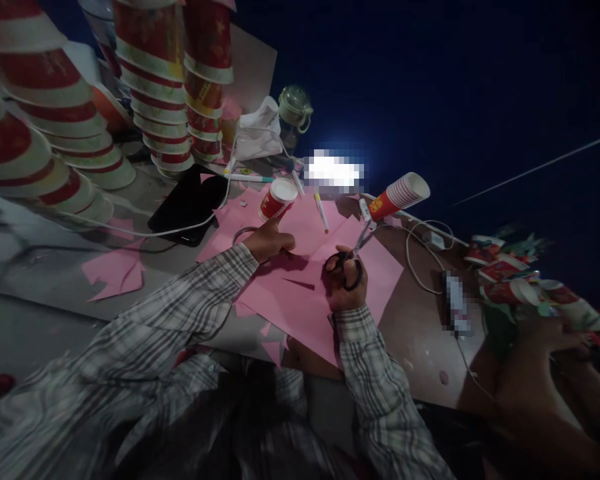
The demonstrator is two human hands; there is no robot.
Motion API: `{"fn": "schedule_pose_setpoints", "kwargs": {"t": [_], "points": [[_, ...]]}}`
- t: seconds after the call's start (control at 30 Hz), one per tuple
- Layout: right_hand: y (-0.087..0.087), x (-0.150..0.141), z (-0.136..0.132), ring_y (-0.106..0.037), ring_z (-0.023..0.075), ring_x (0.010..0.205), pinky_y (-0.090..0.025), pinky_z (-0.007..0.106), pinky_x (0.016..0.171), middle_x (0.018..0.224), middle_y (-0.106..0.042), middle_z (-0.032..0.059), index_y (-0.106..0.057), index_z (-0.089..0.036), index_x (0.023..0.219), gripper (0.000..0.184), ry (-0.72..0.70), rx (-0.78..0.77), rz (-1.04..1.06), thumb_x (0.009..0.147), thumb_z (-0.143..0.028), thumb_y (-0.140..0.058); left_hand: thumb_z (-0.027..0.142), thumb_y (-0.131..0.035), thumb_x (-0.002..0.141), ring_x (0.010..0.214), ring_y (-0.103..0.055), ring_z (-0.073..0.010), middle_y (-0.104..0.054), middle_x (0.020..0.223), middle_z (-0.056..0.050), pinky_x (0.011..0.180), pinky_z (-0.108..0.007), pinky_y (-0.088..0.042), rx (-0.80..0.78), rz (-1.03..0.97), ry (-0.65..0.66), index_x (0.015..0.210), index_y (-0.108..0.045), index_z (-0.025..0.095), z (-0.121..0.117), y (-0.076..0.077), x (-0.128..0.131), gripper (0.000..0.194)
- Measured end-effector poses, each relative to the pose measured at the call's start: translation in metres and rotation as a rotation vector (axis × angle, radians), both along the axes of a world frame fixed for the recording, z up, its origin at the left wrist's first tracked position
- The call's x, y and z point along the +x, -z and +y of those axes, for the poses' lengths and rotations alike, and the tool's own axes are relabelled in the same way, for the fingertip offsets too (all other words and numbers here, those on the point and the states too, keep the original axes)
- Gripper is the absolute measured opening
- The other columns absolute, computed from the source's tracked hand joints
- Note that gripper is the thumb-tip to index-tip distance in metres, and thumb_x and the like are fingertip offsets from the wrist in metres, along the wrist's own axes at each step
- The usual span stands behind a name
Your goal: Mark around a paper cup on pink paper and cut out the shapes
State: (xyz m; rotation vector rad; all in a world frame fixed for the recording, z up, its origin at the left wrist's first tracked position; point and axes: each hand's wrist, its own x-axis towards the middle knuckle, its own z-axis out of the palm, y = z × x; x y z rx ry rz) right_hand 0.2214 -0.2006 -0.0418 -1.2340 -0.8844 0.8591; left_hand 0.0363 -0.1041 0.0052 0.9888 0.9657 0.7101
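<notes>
My left hand (271, 241) is at a sheet of pink paper (313, 230), with the thumb on top and the index finger reaching towards a red and white paper cup (283, 192). The other fingers of that hand are hidden. Fingers of my right hand (350, 287) go through the black handles of a pair of scissors (356, 251), whose blades point up and away from me. More pink paper (280, 303) lies under both hands, with a narrow dark slit or shadow between them.
Tall stacks of paper cups (160, 100) stand at the left near a black phone (193, 200). Markers (321, 213), a tilted cup stack (400, 197) and a white cable (415, 267) lie beyond the paper. Pink scraps (117, 270) are at the left. Another person's arm (530, 373) is at the right.
</notes>
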Motion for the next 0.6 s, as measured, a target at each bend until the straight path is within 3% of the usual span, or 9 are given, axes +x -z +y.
{"fn": "schedule_pose_setpoints", "kwargs": {"t": [0.07, 0.2, 0.4, 0.47, 0.53, 0.6], "points": [[0.000, 0.003, 0.004, -0.047, 0.0087, 0.056, -0.040, 0.022, 0.053, 0.081, -0.063, -0.0020, -0.063, -0.025, 0.114, 0.051, 0.041, 0.064, 0.052, 0.078, -0.061, -0.073, 0.006, -0.062, 0.056, 0.043, -0.034, -0.0075, -0.042, 0.042, 0.008, 0.043, -0.021, -0.026, 0.019, 0.030, 0.090, 0.062, -0.050, 0.021, -0.001, 0.000, -0.001, 0.020], [0.002, 0.010, 0.005, -0.051, 0.0086, 0.063, -0.045, 0.024, 0.061, 0.095, -0.066, -0.0001, -0.063, -0.027, 0.119, 0.057, -0.043, 0.043, 0.018, 0.072, -0.053, -0.081, 0.004, -0.064, 0.052, 0.052, -0.052, -0.0119, -0.061, 0.058, 0.002, 0.047, -0.021, -0.037, 0.125, -0.027, 0.325, 0.075, -0.065, 0.015, -0.005, 0.002, 0.000, 0.025], [-0.002, 0.011, 0.000, -0.053, 0.0122, 0.070, -0.047, 0.026, 0.066, 0.082, -0.058, -0.0030, -0.066, -0.022, 0.107, 0.047, -0.047, -0.108, -0.165, 0.071, -0.045, -0.083, 0.008, -0.069, 0.054, 0.056, -0.066, -0.0208, -0.070, 0.070, -0.004, 0.052, -0.028, -0.050, -0.017, -0.079, 0.530, 0.089, -0.069, 0.013, -0.008, 0.007, 0.001, 0.036], [-0.003, 0.010, 0.000, -0.050, 0.0117, 0.067, -0.046, 0.026, 0.064, 0.078, -0.056, -0.0039, -0.064, -0.021, 0.103, 0.044, -0.027, -0.092, -0.185, 0.070, -0.044, -0.083, 0.010, -0.073, 0.055, 0.067, -0.068, -0.0188, -0.072, 0.077, -0.003, 0.061, -0.026, -0.053, 0.020, -0.139, 0.500, 0.092, -0.070, 0.013, -0.006, 0.009, 0.002, 0.038], [-0.002, 0.007, 0.000, -0.050, 0.0119, 0.067, -0.046, 0.027, 0.064, 0.078, -0.056, -0.0037, -0.063, -0.021, 0.102, 0.044, 0.039, -0.054, -0.195, 0.071, -0.046, -0.082, 0.013, -0.080, 0.056, 0.073, -0.066, -0.0146, -0.071, 0.079, -0.001, 0.068, -0.023, -0.053, 0.030, -0.236, 0.353, 0.093, -0.070, 0.013, -0.005, 0.011, 0.005, 0.039], [-0.001, 0.003, 0.001, -0.052, 0.0130, 0.070, -0.048, 0.029, 0.068, 0.081, -0.057, -0.0026, -0.061, -0.021, 0.104, 0.045, 0.139, -0.011, -0.211, 0.074, -0.049, -0.080, 0.020, -0.087, 0.057, 0.067, -0.060, -0.0097, -0.067, 0.075, 0.002, 0.065, -0.020, -0.050, -0.026, -0.338, 0.216, 0.093, -0.069, 0.014, -0.009, 0.012, 0.010, 0.041]]}}
